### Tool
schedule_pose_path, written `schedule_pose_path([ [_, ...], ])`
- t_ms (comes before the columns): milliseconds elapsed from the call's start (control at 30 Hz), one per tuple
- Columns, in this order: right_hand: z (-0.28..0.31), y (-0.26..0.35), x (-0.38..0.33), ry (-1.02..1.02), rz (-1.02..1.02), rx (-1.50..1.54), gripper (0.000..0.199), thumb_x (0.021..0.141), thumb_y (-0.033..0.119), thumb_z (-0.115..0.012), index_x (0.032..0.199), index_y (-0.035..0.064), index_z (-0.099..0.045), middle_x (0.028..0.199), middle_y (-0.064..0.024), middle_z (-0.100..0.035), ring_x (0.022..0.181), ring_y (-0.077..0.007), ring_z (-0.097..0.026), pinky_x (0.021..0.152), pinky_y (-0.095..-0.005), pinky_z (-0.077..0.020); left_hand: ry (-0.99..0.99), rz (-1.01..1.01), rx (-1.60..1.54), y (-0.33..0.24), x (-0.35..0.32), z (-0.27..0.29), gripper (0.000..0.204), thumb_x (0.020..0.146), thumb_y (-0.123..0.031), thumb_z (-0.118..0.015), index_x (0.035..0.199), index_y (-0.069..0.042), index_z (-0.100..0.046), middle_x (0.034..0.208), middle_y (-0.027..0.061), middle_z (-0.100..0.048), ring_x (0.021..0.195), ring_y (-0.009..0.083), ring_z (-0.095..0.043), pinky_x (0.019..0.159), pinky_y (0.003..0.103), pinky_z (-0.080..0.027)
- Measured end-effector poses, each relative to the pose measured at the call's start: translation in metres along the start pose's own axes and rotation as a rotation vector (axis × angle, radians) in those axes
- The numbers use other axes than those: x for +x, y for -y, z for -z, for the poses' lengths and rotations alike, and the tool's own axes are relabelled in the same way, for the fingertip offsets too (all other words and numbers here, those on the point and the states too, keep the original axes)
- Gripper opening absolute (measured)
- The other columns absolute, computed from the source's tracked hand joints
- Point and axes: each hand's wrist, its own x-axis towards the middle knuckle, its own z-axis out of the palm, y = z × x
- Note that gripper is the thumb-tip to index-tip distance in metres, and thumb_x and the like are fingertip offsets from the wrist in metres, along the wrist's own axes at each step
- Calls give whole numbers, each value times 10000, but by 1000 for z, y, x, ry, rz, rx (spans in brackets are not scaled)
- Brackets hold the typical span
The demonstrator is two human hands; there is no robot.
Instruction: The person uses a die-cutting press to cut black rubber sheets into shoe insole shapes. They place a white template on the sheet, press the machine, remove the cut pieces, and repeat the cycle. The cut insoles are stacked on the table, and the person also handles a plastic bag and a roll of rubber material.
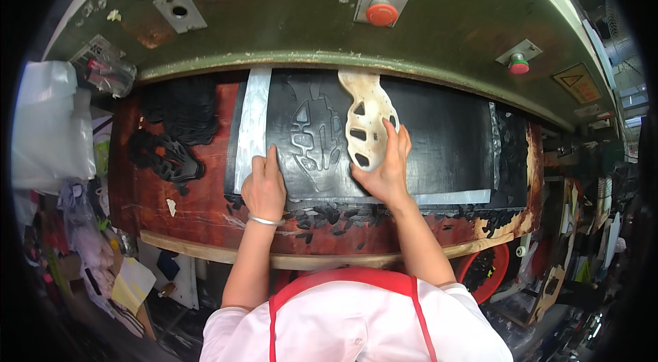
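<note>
A pale, sole-shaped cutting die with dark oval and triangular openings lies on a black rubber sheet, just right of the sheet's middle. The right hand rests on the die's lower end, fingers spread flat over it and pressing down rather than closed around it. Directly at 9 o'clock from the die, a sole outline is already cut into the sheet, its pattern of small shapes showing as thin lines.

The left hand lies at 8 o'clock from the die, fingers together and pressed flat on the sheet's lower left part, its grip open and holding nothing; a silver bangle circles the wrist.

The sheet lies on the worn red tabletop of a press. Small black offcuts are strewn along the sheet's near edge at 6 o'clock. At 9 o'clock, well apart, a pile of cut black sole pieces sits on the tabletop. At 12 o'clock the green press head overhangs, carrying a red button and another red button toward 2 o'clock.
</note>
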Motion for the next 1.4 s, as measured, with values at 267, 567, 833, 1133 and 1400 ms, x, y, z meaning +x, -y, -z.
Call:
schedule_pose_path([
  [267,84,-64,95,-493,-184,279,826,894,224,-646,1498,-3,-131,1484,-249,-277,1324,-349,-385,1069,-424,-351,-76,-59,-153,-6,41,5,323,863,-54,-603,1186,-58,-600,911,118,-565,829,320,-582,725,423,-460],
  [567,136,-111,188,-783,-98,-190,927,939,408,-532,1445,-137,21,1503,-369,-40,1410,-482,-65,1154,-519,-69,-17,-41,-181,-26,39,-37,134,854,-110,-620,969,-54,-662,764,89,-609,716,274,-565,681,382,-406],
  [833,138,-120,149,-550,-107,-175,893,943,309,-565,1475,-82,36,1502,-359,-103,1419,-436,-141,1162,-470,-112,-1,-16,-212,-22,56,-40,81,834,-93,-642,888,-50,-685,705,111,-620,638,294,-576,616,399,-426],
  [1133,72,-96,-36,3,-280,164,132,814,104,-696,888,-3,-719,793,-170,-673,760,-317,-642,706,-378,-513,-14,-30,-287,-19,20,-41,88,785,-103,-687,725,-51,-648,710,95,-603,728,287,-562,681,391,-390],
  [1400,100,-62,-49,34,-273,116,110,784,91,-712,854,7,-704,780,-145,-672,787,-307,-636,726,-404,-502,94,12,-310,-27,-41,-8,161,793,-118,-692,661,-50,-628,682,92,-592,690,298,-557,652,404,-390],
])
